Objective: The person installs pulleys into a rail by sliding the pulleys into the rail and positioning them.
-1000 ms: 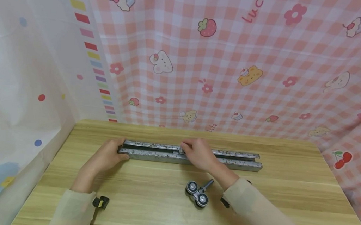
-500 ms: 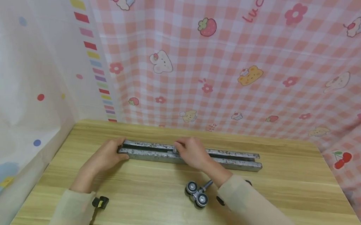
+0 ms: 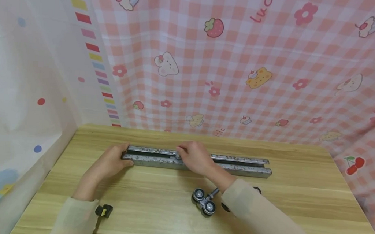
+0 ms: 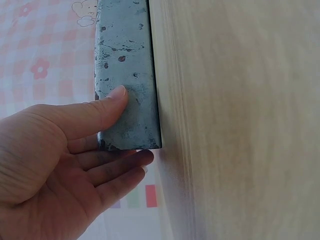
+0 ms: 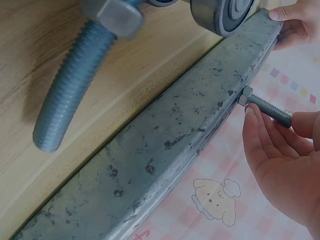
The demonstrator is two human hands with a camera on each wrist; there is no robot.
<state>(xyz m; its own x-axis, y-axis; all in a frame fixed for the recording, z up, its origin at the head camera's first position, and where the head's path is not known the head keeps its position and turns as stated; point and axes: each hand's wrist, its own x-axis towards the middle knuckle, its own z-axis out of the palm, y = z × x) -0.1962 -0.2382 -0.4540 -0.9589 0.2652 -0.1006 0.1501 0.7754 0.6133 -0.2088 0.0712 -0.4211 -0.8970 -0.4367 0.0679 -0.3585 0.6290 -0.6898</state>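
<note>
A long galvanized steel channel rail (image 3: pixel 242 171) lies slot up across the back of the table. My left hand (image 3: pixel 113 159) grips its left end, the thumb (image 4: pixel 112 105) on the near side wall and the other fingers around the end. Near the middle of the rail, my right hand (image 3: pixel 197 159) pinches a threaded bolt (image 5: pixel 269 109) between thumb and fingers. This bolt, with a hex nut at its base, stands out of the slot; whatever it joins inside the rail is hidden. A loose roller trolley (image 3: pixel 204 202) with black-edged wheels and its own bolt lies nearer me.
The wooden table (image 3: pixel 147 202) extends in front of the rail and to its right. A pink checked cloth (image 3: pixel 231 61) hangs behind the table's back edge, and a white cloth (image 3: pixel 51 121) hangs on the left. Each wrist carries a black strap mount (image 3: pixel 104 210).
My right hand has slid left along the rail with the bolt it pinches. The left hand stays on the rail's end, and the loose trolley has not moved.
</note>
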